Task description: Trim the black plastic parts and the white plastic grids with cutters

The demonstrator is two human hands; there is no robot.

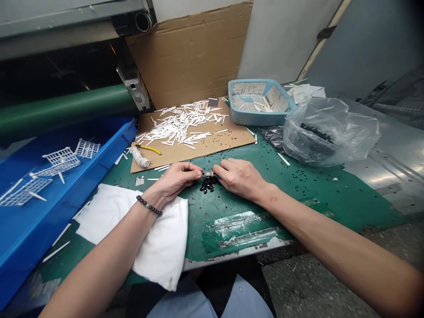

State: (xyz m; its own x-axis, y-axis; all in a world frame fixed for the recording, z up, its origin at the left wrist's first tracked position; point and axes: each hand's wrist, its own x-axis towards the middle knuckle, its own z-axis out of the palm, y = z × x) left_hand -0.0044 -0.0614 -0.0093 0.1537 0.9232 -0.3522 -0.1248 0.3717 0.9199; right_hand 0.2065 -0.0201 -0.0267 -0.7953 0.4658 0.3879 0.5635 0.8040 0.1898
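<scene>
Over the green table mat, my left hand (179,179) is closed in a pinch at a small black piece (200,175), mostly hidden by the fingertips. Close to it, my right hand (241,177) is closed around a small metal-tipped tool (208,174); the grip hides most of the tool, so its kind is unclear. The tool's tip meets the piece or lies just beside it. Directly beneath both hands is a small heap of shiny black pieces (207,183). A white cloth (162,243) lies under my left wrist.
White plastic sticks (180,126) cover a cardboard sheet (228,137), with a yellow-handled tool (149,149) at its edge. A blue bin (66,194) with white grids stands left. A light-blue basket (258,118) and a clear bag (351,132) of black pieces sit back right.
</scene>
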